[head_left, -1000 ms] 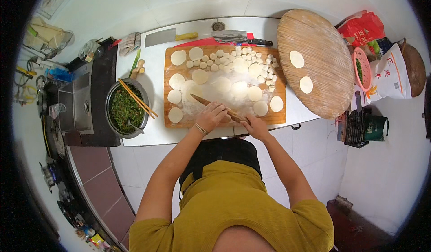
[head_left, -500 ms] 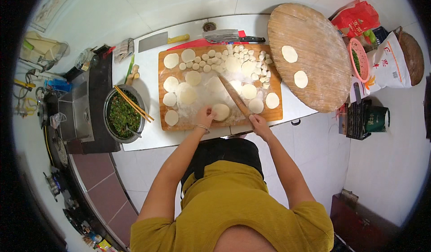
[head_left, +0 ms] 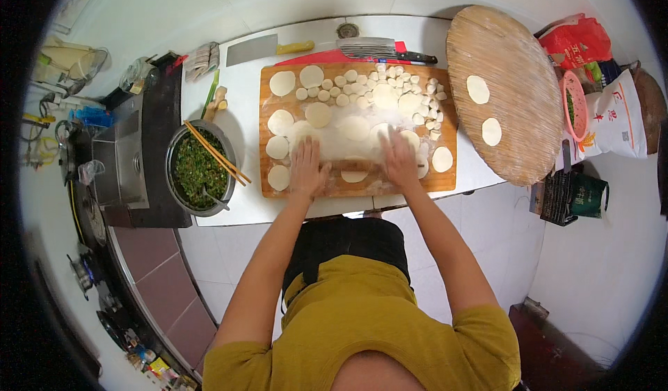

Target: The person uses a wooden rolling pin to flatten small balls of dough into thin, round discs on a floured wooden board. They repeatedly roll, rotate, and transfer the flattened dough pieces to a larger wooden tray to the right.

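Observation:
A wooden rolling pin (head_left: 351, 164) lies crosswise over a round dough wrapper (head_left: 355, 177) near the front of the floured wooden board (head_left: 441, 182). My left hand (head_left: 306, 170) rests flat on the pin's left part, fingers stretched out. On its right part lies my right hand (head_left: 400, 160), palm down, with the fingers spread. Both hands hide the pin's ends in part. Rolled wrappers (head_left: 318, 114) are scattered about the board, several at its left side. Small dough pieces (head_left: 394, 77) cluster toward the back right, dusted with flour.
A bowl of chopped green filling (head_left: 202, 165) with chopsticks (head_left: 216, 151) across it stands left of the board. Behind lie a cleaver (head_left: 254, 50) and a black-handled knife (head_left: 372, 46). At right, a large round wooden board (head_left: 511, 71) bears two wrappers.
The rolling pin has turned from slanting to crosswise and now lies over the front wrapper. My left hand has left the wrapper's edge; both hands now press flat on the pin.

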A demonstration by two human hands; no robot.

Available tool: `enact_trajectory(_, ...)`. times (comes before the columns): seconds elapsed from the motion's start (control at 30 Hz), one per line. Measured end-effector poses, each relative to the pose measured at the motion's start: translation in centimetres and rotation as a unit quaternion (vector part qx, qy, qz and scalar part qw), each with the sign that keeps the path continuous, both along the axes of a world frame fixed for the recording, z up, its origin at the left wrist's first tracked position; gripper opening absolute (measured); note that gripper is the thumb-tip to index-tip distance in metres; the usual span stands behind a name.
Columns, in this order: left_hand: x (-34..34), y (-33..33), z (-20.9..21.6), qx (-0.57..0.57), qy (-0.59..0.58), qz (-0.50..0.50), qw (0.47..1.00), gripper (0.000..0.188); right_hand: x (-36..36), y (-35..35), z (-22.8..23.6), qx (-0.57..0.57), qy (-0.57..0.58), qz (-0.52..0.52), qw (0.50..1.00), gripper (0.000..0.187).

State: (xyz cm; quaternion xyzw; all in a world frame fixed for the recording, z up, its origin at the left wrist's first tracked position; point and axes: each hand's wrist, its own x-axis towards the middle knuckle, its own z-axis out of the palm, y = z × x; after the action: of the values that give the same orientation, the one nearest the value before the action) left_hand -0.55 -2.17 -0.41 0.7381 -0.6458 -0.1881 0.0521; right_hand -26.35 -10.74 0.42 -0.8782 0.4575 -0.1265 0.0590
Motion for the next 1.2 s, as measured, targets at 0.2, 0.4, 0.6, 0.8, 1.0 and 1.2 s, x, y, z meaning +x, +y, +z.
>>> enact_trajectory(0.2,0.1,1.3,0.6,0.022,-0.009,-0.064,0.998,0.078,-1.6,2.4,-1.4,0.034,0.077,-0.061,0.995,0.069)
enact_trajectory(0.4,-0.7,4.4,0.7,0.046,-0.012,0.005,0.999,0.080,0.5,1.3,-0.8,0.065,0.039,-0.036,0.996,0.070)
enact_trajectory(0.6,0.3,0.9,1.1,-0.039,-0.044,0.012,0.998,0.078,0.7,-0.6,-1.9,0.067,0.062,-0.043,0.995,0.070)
enact_trajectory(0.8,-1.3,8.1,1.9,-0.060,0.022,-0.031,0.997,0.070,-3.0,4.8,-2.6,0.072,0.056,0.126,0.988,0.044)
enact_trajectory(1.0,-4.7,2.4,3.0,-0.199,0.065,-0.140,0.968,0.047,-3.5,3.0,4.1,0.098,-0.024,-0.085,0.991,0.026)
enact_trajectory(1.2,-8.0,-3.0,-3.4,-0.027,0.024,-0.062,0.997,0.031,-6.9,7.0,3.4,0.032,-0.083,-0.216,0.972,0.030)
